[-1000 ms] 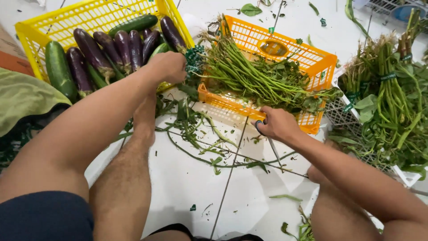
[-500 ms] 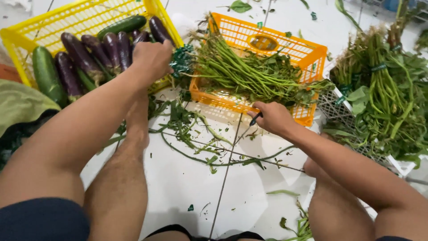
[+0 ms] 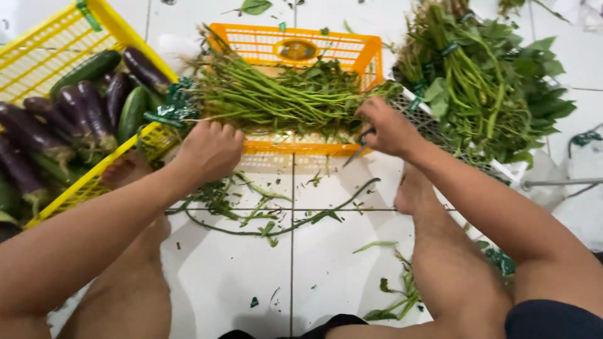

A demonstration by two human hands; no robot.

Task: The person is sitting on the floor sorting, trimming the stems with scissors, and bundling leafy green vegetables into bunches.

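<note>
Over the near rim of the orange crate (image 3: 352, 50), both forearms reach away from the viewer across white floor tiles (image 3: 239, 276). Left hand (image 3: 210, 150): palm down, fingers curled shut on the cut ends of a bundle of long green stems (image 3: 276, 97) at the crate's left side. Right hand (image 3: 388, 129): closed round a slim dark-handled tool (image 3: 357, 149) whose tip points down toward the near left; the blade is too small to identify. Bundle: thin pale-green stalks lying roughly left to right across the crate, leafy toward the right, with a crumpled green band (image 3: 168, 105) at the left end. Left of the crate, a yellow crate (image 3: 56, 44) holds purple eggplants (image 3: 94, 107) and cucumbers. Far right, tied leafy greens (image 3: 490, 81) are heaped. Trimmed stems (image 3: 276, 223) litter the tiles between the bare feet.
</note>
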